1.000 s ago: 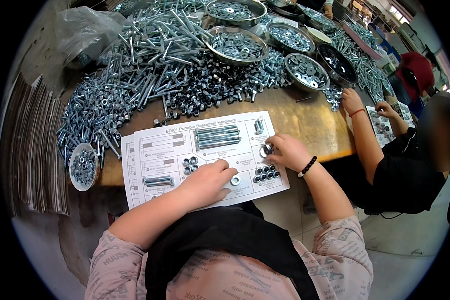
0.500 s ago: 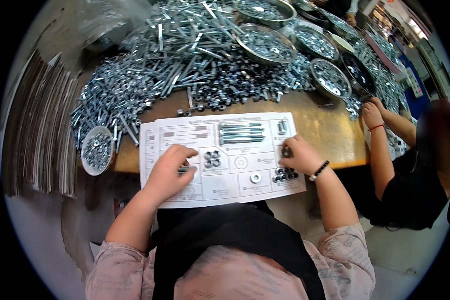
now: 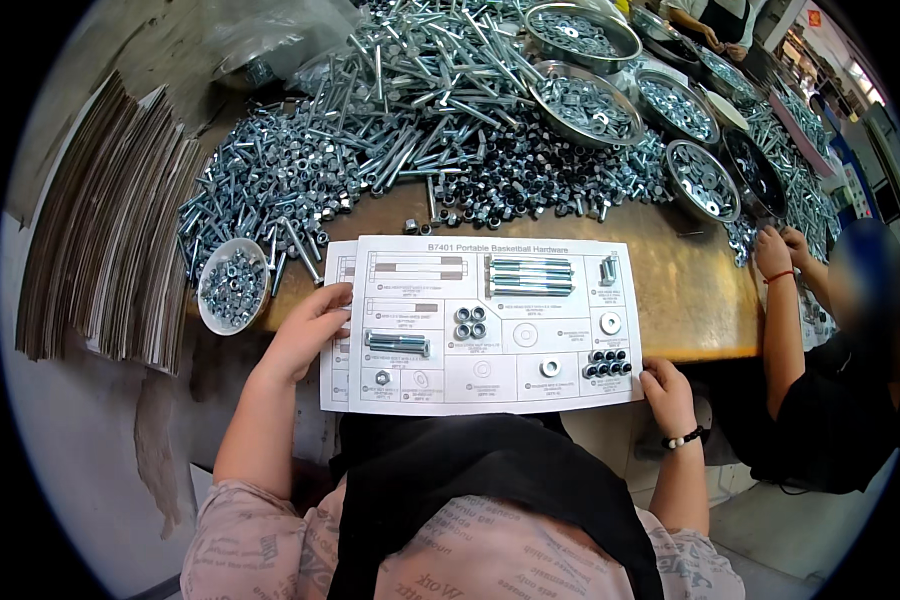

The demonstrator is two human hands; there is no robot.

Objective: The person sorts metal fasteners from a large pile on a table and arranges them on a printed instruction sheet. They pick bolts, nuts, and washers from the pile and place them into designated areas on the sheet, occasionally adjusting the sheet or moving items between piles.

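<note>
1. Left hand (image 3: 310,330) resting on the left edge of the white parts sheet (image 3: 485,325), fingers loosely spread and pressing the paper flat, gripping nothing.
2. Right hand (image 3: 667,393) at the sheet's lower right corner, fingers curled over the paper's edge, pinching that corner; beaded bracelet (image 3: 684,438) on the wrist.
3. Parts sheet lying on the near edge of the wooden workbench (image 3: 685,300), partly overhanging toward the body, with a second sheet showing beneath its left side.
4. On the sheet: long bolts (image 3: 530,277) in the upper middle box, a shorter bolt (image 3: 398,344) at the left, four hex nuts (image 3: 470,322) in the centre, a flat washer (image 3: 610,323) at the right, dark nuts (image 3: 607,363) clustered near the right hand.
5. Beyond the sheet, a heap of loose bolts and nuts (image 3: 410,130) covering the bench.
6. Small white bowl of nuts (image 3: 232,285) just left of the left hand.
7. Metal dishes of hardware (image 3: 585,105) at the far right of the heap.
8. Stacked cardboard (image 3: 105,260) at the far left.
9. Another person's hands (image 3: 778,250) working at the bench's right end.
</note>
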